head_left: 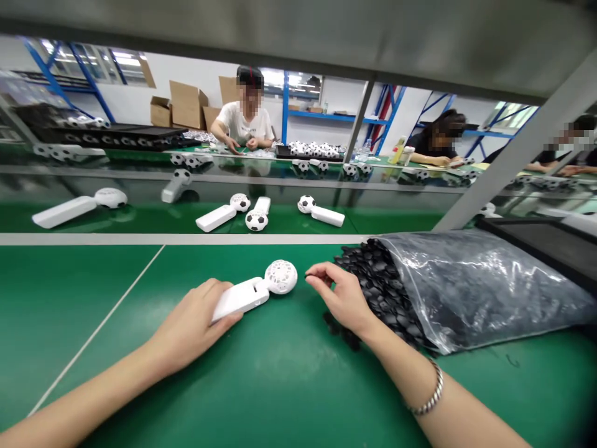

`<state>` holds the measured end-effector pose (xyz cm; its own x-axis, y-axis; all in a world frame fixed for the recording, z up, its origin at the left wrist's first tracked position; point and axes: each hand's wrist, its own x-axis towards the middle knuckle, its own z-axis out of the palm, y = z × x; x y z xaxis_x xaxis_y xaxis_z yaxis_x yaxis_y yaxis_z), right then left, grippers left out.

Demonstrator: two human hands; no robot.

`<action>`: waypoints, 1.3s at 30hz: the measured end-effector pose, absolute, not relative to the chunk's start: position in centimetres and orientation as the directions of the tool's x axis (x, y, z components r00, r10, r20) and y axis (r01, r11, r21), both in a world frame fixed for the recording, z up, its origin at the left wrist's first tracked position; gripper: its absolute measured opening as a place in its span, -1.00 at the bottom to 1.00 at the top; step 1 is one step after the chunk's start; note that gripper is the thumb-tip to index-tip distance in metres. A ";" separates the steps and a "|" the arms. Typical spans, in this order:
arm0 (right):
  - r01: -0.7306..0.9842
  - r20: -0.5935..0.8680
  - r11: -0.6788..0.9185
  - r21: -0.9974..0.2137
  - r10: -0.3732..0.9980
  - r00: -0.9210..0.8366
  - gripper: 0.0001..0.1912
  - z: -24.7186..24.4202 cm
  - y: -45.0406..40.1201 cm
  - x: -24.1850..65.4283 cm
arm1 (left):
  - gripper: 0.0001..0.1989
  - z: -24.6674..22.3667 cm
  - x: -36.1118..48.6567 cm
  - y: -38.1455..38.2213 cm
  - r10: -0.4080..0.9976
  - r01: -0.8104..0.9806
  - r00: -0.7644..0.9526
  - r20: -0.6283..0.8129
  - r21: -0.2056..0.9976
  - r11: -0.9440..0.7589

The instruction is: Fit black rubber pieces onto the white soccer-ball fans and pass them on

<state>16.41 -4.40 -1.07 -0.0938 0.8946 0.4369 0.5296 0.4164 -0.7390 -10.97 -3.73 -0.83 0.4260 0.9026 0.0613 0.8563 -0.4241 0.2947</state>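
My left hand [201,317] is wrapped round the white handle of a handheld fan [281,277], whose round openwork head points right. No black patches show on that head, unlike the fans farther back. My right hand [339,292] pinches a small black piece [307,275] between thumb and forefinger, just right of the fan head and apart from it. Beneath and beside this hand, many small black pieces [380,286] spill from the mouth of a clear plastic bag [485,292] lying on the green table [261,392].
Beyond a pale rail [186,239], several white fans with football-patterned heads, one a fan [321,211], lie on a green belt. A slanted grey post [517,143] stands right; a shelf [298,37] hangs overhead. A black tray [545,242] sits behind the bag. Co-workers sit across.
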 end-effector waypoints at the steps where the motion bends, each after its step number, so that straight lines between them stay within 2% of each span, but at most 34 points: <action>1: 0.512 0.424 0.407 -0.757 0.901 -0.089 -0.88 -1.0 -4.4 16.4 | -0.61 -0.9 -10.4 -4.2 0.886 0.852 0.459 0.066 0.248 -0.460; 4: 0.492 0.422 0.415 -0.765 0.901 -0.104 -0.89 -0.9 -4.3 16.3 | -0.58 -0.2 -8.3 -4.2 0.832 0.818 0.541 0.120 0.155 -0.554; 6: 0.490 0.435 0.438 -0.754 0.892 -0.128 -0.90 -0.8 -4.4 16.2 | -0.47 0.4 -6.6 -3.3 0.803 0.778 0.577 0.151 0.197 -0.596; 8: 0.495 0.445 0.459 -0.738 0.882 -0.155 -0.90 -0.7 -4.5 16.1 | -0.37 0.9 -4.9 -2.2 0.782 0.728 0.609 0.135 0.297 -0.618; 11: 0.525 0.453 0.494 -0.693 0.865 -0.215 -0.90 -0.4 -4.9 16.1 | -0.36 0.8 -3.1 -0.8 0.759 0.683 0.648 0.064 0.392 -0.616; 16: 0.613 0.439 0.568 -0.549 0.820 -0.367 -0.95 -0.3 -5.4 15.9 | -0.35 -0.1 -2.5 -0.7 0.802 0.731 0.592 0.079 0.368 -0.575; 20: 0.698 0.428 0.563 -0.444 0.817 -0.386 -0.96 -1.0 -5.3 15.3 | -0.27 -0.3 -2.7 -1.0 0.815 0.740 0.570 0.100 0.368 -0.563; 25: 0.664 0.476 0.515 -0.543 0.840 -0.262 -0.97 -1.6 -5.3 14.8 | -0.31 -0.4 -2.8 -0.5 0.803 0.697 0.586 0.106 0.440 -0.566; 28: 0.630 0.458 0.452 -0.631 0.873 -0.168 -0.73 -1.9 -5.1 15.0 | -0.35 -0.4 -2.9 -0.4 0.798 0.681 0.594 0.101 0.466 -0.565; 31: 0.582 0.370 0.407 -0.703 0.910 -0.190 -0.52 -2.1 -4.9 15.3 | -0.37 -0.3 -2.9 -0.5 0.792 0.678 0.603 0.094 0.463 -0.571; 34: 0.563 0.316 0.409 -0.718 0.912 -0.260 -0.56 -2.1 -4.9 15.3 | -0.41 -0.1 -2.8 -0.6 0.793 0.682 0.601 0.100 0.452 -0.574; 39: 0.591 0.315 0.409 -0.696 0.913 -0.260 -0.59 -1.6 -4.7 15.1 | -0.45 -0.1 -2.6 -0.6 0.807 0.696 0.578 0.121 0.444 -0.565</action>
